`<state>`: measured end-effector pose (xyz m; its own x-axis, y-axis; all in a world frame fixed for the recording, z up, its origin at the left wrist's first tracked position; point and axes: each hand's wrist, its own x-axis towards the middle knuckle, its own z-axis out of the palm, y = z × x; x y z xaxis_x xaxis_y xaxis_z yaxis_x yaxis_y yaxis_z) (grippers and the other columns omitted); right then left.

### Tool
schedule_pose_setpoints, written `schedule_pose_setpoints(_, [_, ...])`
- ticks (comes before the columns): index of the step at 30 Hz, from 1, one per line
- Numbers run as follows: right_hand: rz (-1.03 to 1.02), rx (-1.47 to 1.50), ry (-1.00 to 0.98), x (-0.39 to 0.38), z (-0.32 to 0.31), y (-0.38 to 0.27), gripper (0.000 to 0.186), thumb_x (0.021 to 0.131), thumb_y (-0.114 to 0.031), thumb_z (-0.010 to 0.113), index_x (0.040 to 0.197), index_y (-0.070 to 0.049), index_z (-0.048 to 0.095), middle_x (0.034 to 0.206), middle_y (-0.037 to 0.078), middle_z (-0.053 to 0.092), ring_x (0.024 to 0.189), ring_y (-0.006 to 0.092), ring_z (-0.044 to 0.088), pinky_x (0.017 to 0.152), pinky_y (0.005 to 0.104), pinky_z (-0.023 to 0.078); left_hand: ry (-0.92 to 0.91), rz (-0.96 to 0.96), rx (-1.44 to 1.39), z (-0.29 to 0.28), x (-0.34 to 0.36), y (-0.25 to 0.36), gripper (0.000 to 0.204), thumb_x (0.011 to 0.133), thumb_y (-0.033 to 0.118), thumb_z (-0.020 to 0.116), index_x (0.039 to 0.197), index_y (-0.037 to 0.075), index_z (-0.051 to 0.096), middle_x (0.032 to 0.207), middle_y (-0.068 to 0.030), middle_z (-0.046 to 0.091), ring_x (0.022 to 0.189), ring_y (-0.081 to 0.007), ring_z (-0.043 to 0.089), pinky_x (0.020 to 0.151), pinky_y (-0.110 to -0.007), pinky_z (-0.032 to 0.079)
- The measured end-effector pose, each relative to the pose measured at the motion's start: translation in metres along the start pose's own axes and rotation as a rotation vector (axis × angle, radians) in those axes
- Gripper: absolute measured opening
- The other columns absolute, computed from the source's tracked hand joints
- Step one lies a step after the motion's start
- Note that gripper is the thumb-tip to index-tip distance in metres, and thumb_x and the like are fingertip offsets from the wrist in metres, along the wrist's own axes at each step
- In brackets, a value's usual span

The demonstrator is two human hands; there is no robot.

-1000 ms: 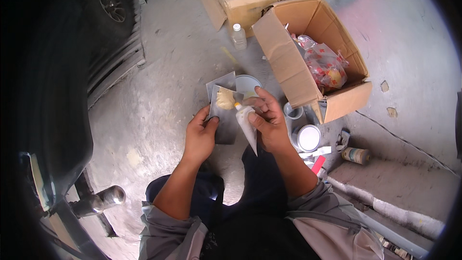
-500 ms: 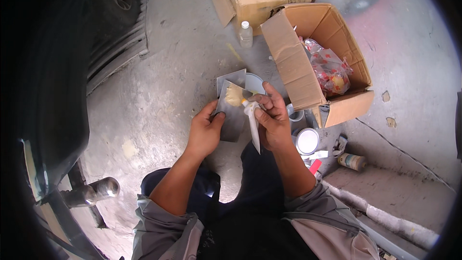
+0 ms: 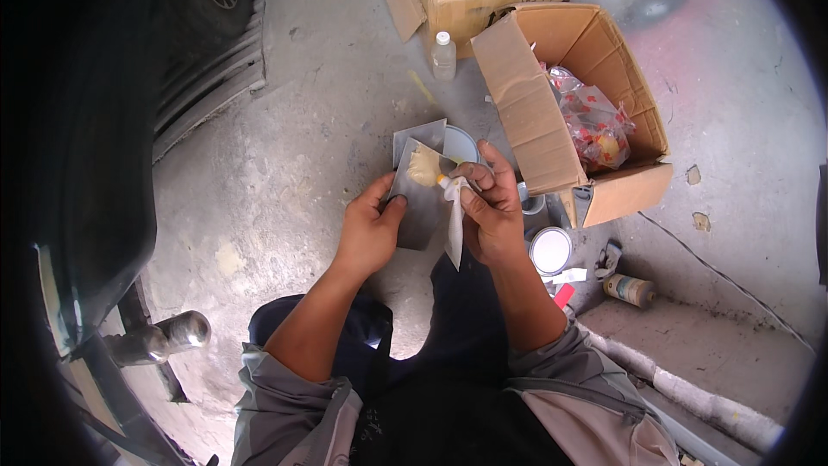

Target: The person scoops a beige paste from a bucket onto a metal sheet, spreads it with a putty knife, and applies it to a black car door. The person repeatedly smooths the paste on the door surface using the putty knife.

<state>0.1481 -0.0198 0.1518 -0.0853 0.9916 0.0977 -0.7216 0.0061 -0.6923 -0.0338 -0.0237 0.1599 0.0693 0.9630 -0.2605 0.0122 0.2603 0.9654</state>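
My left hand (image 3: 371, 229) is closed on the edge of a flat grey plate (image 3: 419, 220), thumb on top. A lump of cream-coloured paste (image 3: 424, 166) sits on the plate's far end. A second grey plate (image 3: 420, 135) shows behind it, mostly covered; whether the hand holds it too I cannot tell. In my right hand (image 3: 493, 223) a white squeeze tube (image 3: 454, 223) is pinched between thumb and fingers, its flattened tail pointing toward me. The tube's yellow nozzle (image 3: 443, 181) meets the right edge of the paste. Beyond the right fingers, a round pale lid or tin (image 3: 461, 145) is partly hidden.
An open cardboard box (image 3: 528, 112) with crumpled plastic stands ahead right, a second box (image 3: 474, 13) behind it. A clear bottle (image 3: 443, 59) stands nearby. Right of my knee are a white-topped can (image 3: 550, 252) and a fallen bottle (image 3: 630, 290). A vehicle's exhaust pipe (image 3: 185, 331) juts in at left.
The tube's tail has swung slightly left and up. Both hands keep their grips, and the nozzle stays at the paste. The view has shifted a little.
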Motion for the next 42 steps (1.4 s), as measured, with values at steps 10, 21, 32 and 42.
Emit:
schedule_pose_setpoints(10, [-0.032, -0.051, -0.031, 0.000, -0.002, 0.002, 0.060, 0.092, 0.009, 0.054, 0.145, -0.015, 0.039, 0.116, 0.011, 0.062, 0.106, 0.0182, 0.060, 0.095, 0.0323, 0.047, 0.007, 0.008, 0.001, 0.001, 0.000, -0.001, 0.035, 0.095, 0.003, 0.055, 0.129, -0.005, 0.056, 0.099, -0.0088, 0.070, 0.085, -0.0093, 0.062, 0.076, -0.025, 0.050])
schedule_pose_setpoints(21, [-0.013, -0.116, 0.037, -0.002, 0.001, 0.001, 0.061, 0.090, 0.013, 0.051, 0.144, -0.013, 0.040, 0.113, 0.010, 0.061, 0.104, 0.0162, 0.060, 0.092, 0.0297, 0.047, 0.013, -0.017, 0.010, 0.001, -0.001, 0.003, 0.037, 0.095, 0.003, 0.055, 0.131, -0.006, 0.054, 0.103, -0.0099, 0.069, 0.090, -0.0108, 0.063, 0.080, -0.025, 0.050])
schedule_pose_setpoints(32, [0.024, -0.103, 0.058, 0.003, -0.003, -0.008, 0.062, 0.089, 0.012, 0.052, 0.145, -0.011, 0.040, 0.114, 0.010, 0.062, 0.103, 0.0169, 0.060, 0.092, 0.0306, 0.048, 0.009, -0.075, -0.100, -0.002, 0.002, 0.010, 0.037, 0.095, 0.002, 0.054, 0.132, -0.004, 0.054, 0.105, -0.0075, 0.068, 0.089, -0.0098, 0.061, 0.079, -0.023, 0.049])
schedule_pose_setpoints(42, [-0.027, -0.057, 0.188, 0.024, -0.023, -0.037, 0.064, 0.087, 0.008, 0.061, 0.145, -0.009, 0.039, 0.113, 0.010, 0.061, 0.106, 0.0217, 0.062, 0.093, 0.0343, 0.051, 0.022, -0.144, -0.262, -0.008, 0.000, 0.019, 0.037, 0.093, -0.001, 0.052, 0.129, -0.004, 0.056, 0.108, -0.0098, 0.066, 0.095, -0.0127, 0.061, 0.085, -0.026, 0.049])
